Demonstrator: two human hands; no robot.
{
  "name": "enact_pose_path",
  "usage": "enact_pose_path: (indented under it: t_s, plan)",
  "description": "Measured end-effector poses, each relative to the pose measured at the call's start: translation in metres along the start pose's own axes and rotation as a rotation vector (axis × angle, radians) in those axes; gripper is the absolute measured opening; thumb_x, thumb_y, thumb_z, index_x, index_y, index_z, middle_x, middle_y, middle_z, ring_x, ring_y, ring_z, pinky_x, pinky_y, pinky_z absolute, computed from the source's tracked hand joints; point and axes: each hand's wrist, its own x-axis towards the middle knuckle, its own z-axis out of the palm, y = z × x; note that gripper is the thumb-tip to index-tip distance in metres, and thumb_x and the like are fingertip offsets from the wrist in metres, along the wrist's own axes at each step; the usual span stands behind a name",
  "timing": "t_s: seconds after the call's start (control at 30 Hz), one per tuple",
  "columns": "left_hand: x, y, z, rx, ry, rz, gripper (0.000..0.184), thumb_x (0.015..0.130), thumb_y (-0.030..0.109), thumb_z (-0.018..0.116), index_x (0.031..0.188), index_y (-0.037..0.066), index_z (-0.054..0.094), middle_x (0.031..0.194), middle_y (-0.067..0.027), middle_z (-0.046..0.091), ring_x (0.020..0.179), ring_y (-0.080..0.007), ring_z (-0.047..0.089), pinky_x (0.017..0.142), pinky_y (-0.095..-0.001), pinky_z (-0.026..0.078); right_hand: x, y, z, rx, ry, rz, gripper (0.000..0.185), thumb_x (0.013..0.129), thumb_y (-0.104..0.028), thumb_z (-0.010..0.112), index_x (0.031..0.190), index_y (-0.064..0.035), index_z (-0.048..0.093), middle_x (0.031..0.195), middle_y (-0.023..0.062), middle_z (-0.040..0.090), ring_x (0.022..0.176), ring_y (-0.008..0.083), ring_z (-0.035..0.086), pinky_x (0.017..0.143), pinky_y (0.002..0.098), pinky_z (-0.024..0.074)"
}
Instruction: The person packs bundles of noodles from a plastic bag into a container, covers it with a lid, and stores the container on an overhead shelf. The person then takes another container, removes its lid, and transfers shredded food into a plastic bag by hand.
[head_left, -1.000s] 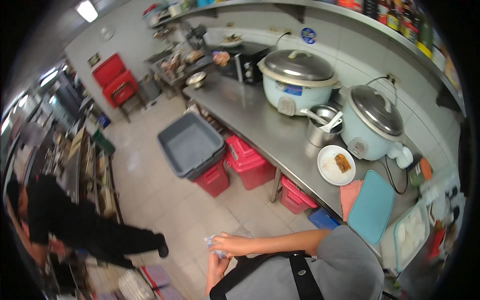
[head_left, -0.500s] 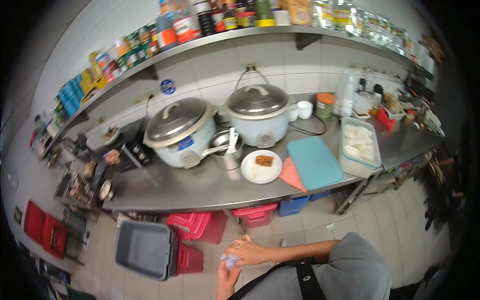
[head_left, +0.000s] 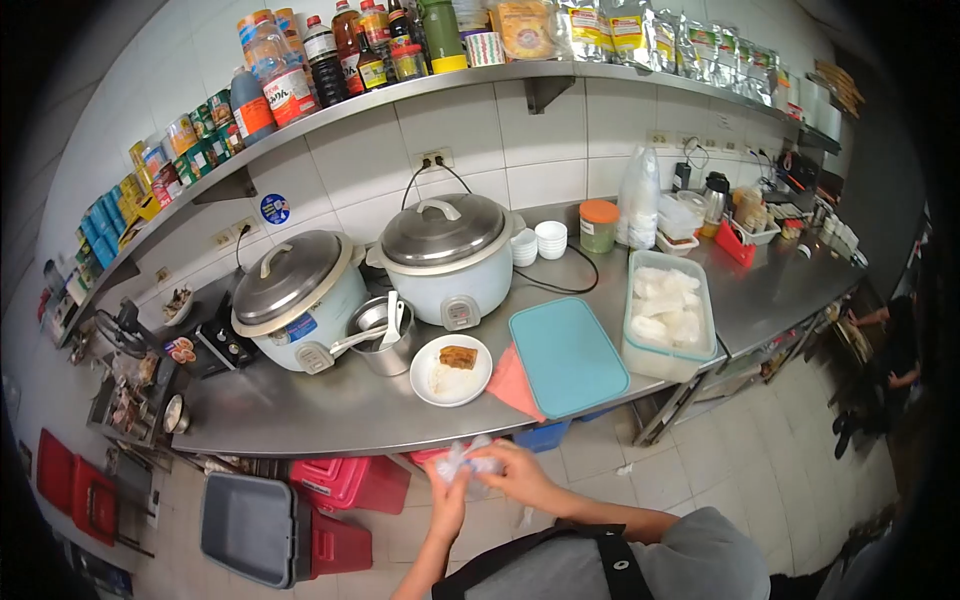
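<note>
Pinching one crumpled clear bag (head_left: pixel 484 465) between them: left hand (head_left: pixel 447 492) and right hand (head_left: pixel 525 478), fingertips closed on the plastic, near each other, presumably so that one steadies while the other works it. Bag location: nearer the wearer than the plate (head_left: pixel 462 387), held clear of the counter (head_left: pixel 250 412) edge. Contents, if any: cannot be told.

Plate: white, one brown piece of food (head_left: pixel 458 357) on it.

Pot (head_left: pixel 391 361): just left of the plate; white-handled utensils lean in it, likely kept there for ready reach.

Cloth (head_left: pixel 512 383): coral, just right of the plate, partly under the lid (head_left: pixel 568 357), which lies flat.

Tub (head_left: pixel 655 361): right of the plate, beyond the lid; uncovered, probably for access to the white bundles (head_left: pixel 665 305) inside. The lid may be its own.

Cookers: one (head_left: pixel 450 275) behind the plate, one (head_left: pixel 291 310) behind and left; both lidded. Sockets (head_left: pixel 436 159) on the wall behind the plate likely explain the placing.

Writing: bottle (head_left: pixel 288 92), high behind and left of the plate, orange-red label, Japanese characters apparently "mirin". Blue label on the left cooker, round blue sticker (head_left: pixel 274 208) behind it, packets (head_left: pixel 630 30) high behind and right of the plate: lettering too small to read.
</note>
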Motion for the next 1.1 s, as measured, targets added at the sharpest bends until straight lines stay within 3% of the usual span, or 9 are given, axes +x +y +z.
enact_pose_path:
  t_s: [0.13, 0.2, 0.37, 0.47, 0.57, 0.67, 0.77, 0.93, 1.1]
  plan:
    - [0.021, 0.045, 0.054, -0.469, -0.282, -0.230, 0.072, 0.100, 0.025, 0.055, 0.158, 0.013, 0.014, 0.150, -0.0115, 0.032, 0.137, -0.0252, 0.035, 0.114, -0.0376, 0.028, 0.029, 0.026, -0.067, 0.117, 0.084, 0.069, 0.036, 0.082, -0.004, 0.067, 0.118, -0.0077, 0.065, 0.102, 0.0121, 0.065, 0.085, 0.0219, 0.064, 0.074, 0.0315, 0.0513]
    - [0.042, 0.045, 0.072, -0.299, -0.336, -0.043, 0.070, 0.101, 0.024, 0.053, 0.158, 0.012, 0.015, 0.154, -0.0104, 0.029, 0.141, -0.0260, 0.032, 0.116, -0.0400, 0.027, 0.045, 0.038, -0.084, 0.366, -0.007, 0.245, 0.042, 0.084, -0.003, 0.066, 0.125, -0.0071, 0.060, 0.109, 0.0127, 0.064, 0.090, 0.0228, 0.064, 0.079, 0.0313, 0.0512]
    - [0.104, 0.059, 0.084, 0.360, -0.045, 0.448, 0.077, 0.096, 0.008, 0.058, 0.158, 0.009, 0.012, 0.156, -0.0105, 0.028, 0.136, -0.0256, 0.040, 0.111, -0.0429, 0.037, 0.089, 0.020, -0.083, 0.206, 0.254, -0.159, 0.069, 0.086, -0.002, 0.064, 0.147, -0.0032, 0.033, 0.136, 0.0175, 0.050, 0.118, 0.0282, 0.052, 0.095, 0.0369, 0.0476]
    - [0.167, 0.129, 0.076, 0.193, 0.232, 0.846, 0.101, 0.075, -0.001, 0.066, 0.154, 0.001, 0.003, 0.151, -0.0174, 0.027, 0.135, -0.0306, 0.041, 0.110, -0.0444, 0.038, 0.106, -0.028, -0.106, 0.134, 0.269, -0.288, 0.072, 0.086, -0.003, 0.064, 0.150, -0.0009, 0.029, 0.141, 0.0189, 0.047, 0.127, 0.0311, 0.045, 0.098, 0.0400, 0.0468]
    - [0.265, 0.218, 0.017, 0.377, 0.424, 1.086, 0.064, 0.074, -0.005, 0.058, 0.133, -0.001, 0.034, 0.131, -0.0172, 0.044, 0.120, -0.0260, 0.051, 0.102, -0.0403, 0.045, 0.112, -0.031, -0.129, -0.005, 0.204, -0.315, 0.070, 0.086, -0.001, 0.065, 0.147, -0.0021, 0.033, 0.139, 0.0177, 0.049, 0.127, 0.0286, 0.047, 0.096, 0.0386, 0.0471]
    - [0.360, 0.341, 0.000, 0.296, 0.566, 1.352, 0.044, 0.083, 0.014, 0.077, 0.116, -0.002, 0.053, 0.108, -0.0104, 0.061, 0.099, -0.0201, 0.060, 0.092, -0.0329, 0.047, 0.105, -0.008, -0.159, -0.073, 0.216, -0.121, 0.062, 0.086, 0.000, 0.065, 0.143, -0.0035, 0.041, 0.134, 0.0151, 0.054, 0.122, 0.0238, 0.052, 0.091, 0.0347, 0.0486]
    - [0.508, 0.417, -0.065, 0.510, 0.763, 1.370, 0.063, 0.076, 0.036, 0.083, 0.119, -0.003, 0.060, 0.115, -0.0190, 0.063, 0.106, -0.0280, 0.060, 0.093, -0.0392, 0.046, 0.094, 0.013, -0.177, -0.089, 0.343, 0.081, 0.044, 0.088, -0.001, 0.062, 0.132, -0.0040, 0.055, 0.122, 0.0123, 0.062, 0.111, 0.0186, 0.059, 0.084, 0.0305, 0.0502]
    - [0.658, 0.456, -0.092, 0.376, 0.669, 0.866, 0.083, 0.071, 0.045, 0.082, 0.133, -0.003, 0.056, 0.131, -0.0234, 0.059, 0.121, -0.0341, 0.056, 0.100, -0.0404, 0.044, 0.070, 0.041, -0.180, -0.148, 0.572, 0.313, 0.028, 0.091, -0.002, 0.060, 0.119, -0.0034, 0.063, 0.106, 0.0106, 0.069, 0.094, 0.0193, 0.065, 0.076, 0.0299, 0.0517]
    - [0.759, 0.482, -0.142, 1.302, 0.647, 0.859, 0.072, 0.079, 0.048, 0.072, 0.124, -0.007, 0.059, 0.122, -0.0274, 0.063, 0.120, -0.0374, 0.059, 0.101, -0.0427, 0.045, 0.067, 0.040, -0.171, -0.238, 0.739, 0.444, 0.018, 0.092, -0.006, 0.062, 0.108, -0.0024, 0.069, 0.101, 0.0118, 0.071, 0.086, 0.0198, 0.067, 0.068, 0.0304, 0.0519]
